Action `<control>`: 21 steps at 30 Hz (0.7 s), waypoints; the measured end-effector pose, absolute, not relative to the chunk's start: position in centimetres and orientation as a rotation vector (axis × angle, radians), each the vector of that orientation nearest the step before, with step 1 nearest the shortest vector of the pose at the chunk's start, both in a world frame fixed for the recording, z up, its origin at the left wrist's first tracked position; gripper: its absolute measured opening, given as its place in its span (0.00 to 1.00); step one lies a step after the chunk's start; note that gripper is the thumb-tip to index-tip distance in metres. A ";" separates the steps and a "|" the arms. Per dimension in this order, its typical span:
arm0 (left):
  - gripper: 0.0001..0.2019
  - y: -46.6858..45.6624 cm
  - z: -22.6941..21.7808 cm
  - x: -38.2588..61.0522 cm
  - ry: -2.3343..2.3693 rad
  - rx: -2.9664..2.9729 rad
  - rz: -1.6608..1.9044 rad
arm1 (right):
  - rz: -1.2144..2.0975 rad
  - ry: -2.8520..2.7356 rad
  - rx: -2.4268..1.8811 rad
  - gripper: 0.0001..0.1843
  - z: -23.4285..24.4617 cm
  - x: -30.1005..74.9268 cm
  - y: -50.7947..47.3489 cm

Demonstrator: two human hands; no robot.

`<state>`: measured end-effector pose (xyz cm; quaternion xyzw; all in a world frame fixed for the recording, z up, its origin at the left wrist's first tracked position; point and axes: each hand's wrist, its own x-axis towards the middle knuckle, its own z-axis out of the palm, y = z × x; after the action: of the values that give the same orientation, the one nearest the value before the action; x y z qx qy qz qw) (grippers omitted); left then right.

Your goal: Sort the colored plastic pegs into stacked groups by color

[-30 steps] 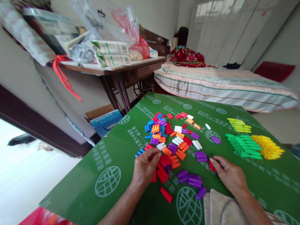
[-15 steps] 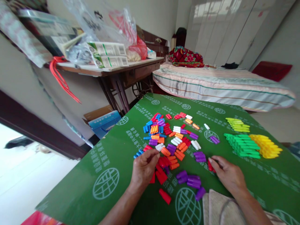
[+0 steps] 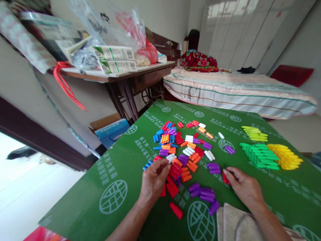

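My left hand (image 3: 155, 177) rests at the near left side of a mixed pile of small plastic caps. Its thumb and fingers are pinched together, and whatever is between them is hidden. Right beside those fingertips lie red caps (image 3: 175, 170) and white caps (image 3: 171, 158). Over on the right, my right hand (image 3: 242, 182) pinches red caps (image 3: 225, 178) between thumb and fingers, low over the table. Purple caps (image 3: 213, 168) lie just left of it. Closer to me are more purple caps (image 3: 207, 193) and a single red cap (image 3: 176, 210).
Sorted stacks of green caps (image 3: 259, 156), yellow caps (image 3: 285, 156) and lime caps (image 3: 254, 133) sit at the right of the green table (image 3: 82, 201). A beige cloth (image 3: 233, 222) lies at the near edge. Behind stand a cluttered desk (image 3: 112, 77) and a bed (image 3: 225, 87).
The red caps by my left hand have shifted slightly. At my right fingertips, the red caps sit a little differently. Both hands stay nearly in place.
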<state>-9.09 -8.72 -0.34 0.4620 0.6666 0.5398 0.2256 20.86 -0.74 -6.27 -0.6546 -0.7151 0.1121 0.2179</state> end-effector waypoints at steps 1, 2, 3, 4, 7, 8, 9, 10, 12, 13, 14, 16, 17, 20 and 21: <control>0.08 -8.7 -0.3 -9.1 1.835 1.277 1.487 | 0.302 -1.982 -1.805 0.24 -6.3 20.9 -0.7; 0.08 -8.8 -0.2 -9.1 1.832 1.279 1.485 | 0.297 -1.983 -1.798 0.24 -6.3 20.9 -0.7; 0.08 -8.8 -0.2 -9.1 1.831 1.282 1.484 | 0.296 -1.985 -1.795 0.24 -6.3 20.9 -0.7; 0.08 -8.8 -0.1 -9.1 1.830 1.284 1.482 | 0.296 -1.985 -1.795 0.24 -6.3 20.9 -0.7; 0.07 -8.8 -0.1 -9.1 1.829 1.287 1.474 | 0.311 -1.979 -1.804 0.24 -6.3 21.0 -0.7; 0.07 -8.8 -0.2 -9.1 1.829 1.286 1.471 | 0.323 -1.975 -1.809 0.24 -6.3 21.0 -0.7; 0.07 -8.8 -0.2 -9.2 1.828 1.286 1.468 | 0.341 -1.973 -1.817 0.24 -6.3 21.0 -0.7; 0.07 -8.8 -0.2 -9.2 1.827 1.286 1.466 | 0.362 -1.970 -1.825 0.25 -6.4 21.1 -0.7; 0.07 -8.8 -0.3 -9.2 1.826 1.286 1.464 | 0.402 -1.963 -1.844 0.26 -6.4 21.1 -0.7; 0.07 -8.8 -0.4 -9.2 1.826 1.286 1.465 | 0.415 -1.961 -1.851 0.26 -6.4 21.1 -0.6; 0.07 -8.8 -0.4 -9.2 1.825 1.285 1.465 | 0.423 -1.959 -1.855 0.26 -6.4 21.1 -0.6; 0.08 -8.8 -0.4 -9.2 1.824 1.280 1.466 | 0.430 -1.953 -1.855 0.26 -6.4 21.1 -0.6; 0.08 -8.8 -0.4 -9.2 1.824 1.278 1.467 | 0.432 -1.950 -1.856 0.26 -6.3 21.1 -0.6; 0.08 -8.9 -0.2 -9.2 1.823 1.270 1.466 | 0.443 -1.950 -1.853 0.26 -6.2 21.0 -0.7; 0.08 -8.9 -0.2 -9.2 1.822 1.268 1.466 | 0.444 -1.954 -1.851 0.26 -6.2 21.0 -0.7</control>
<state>-9.16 -8.89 -0.17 0.4629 0.6651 0.5353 0.2383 21.02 -0.69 -6.22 -0.6642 -0.7009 0.1592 0.2055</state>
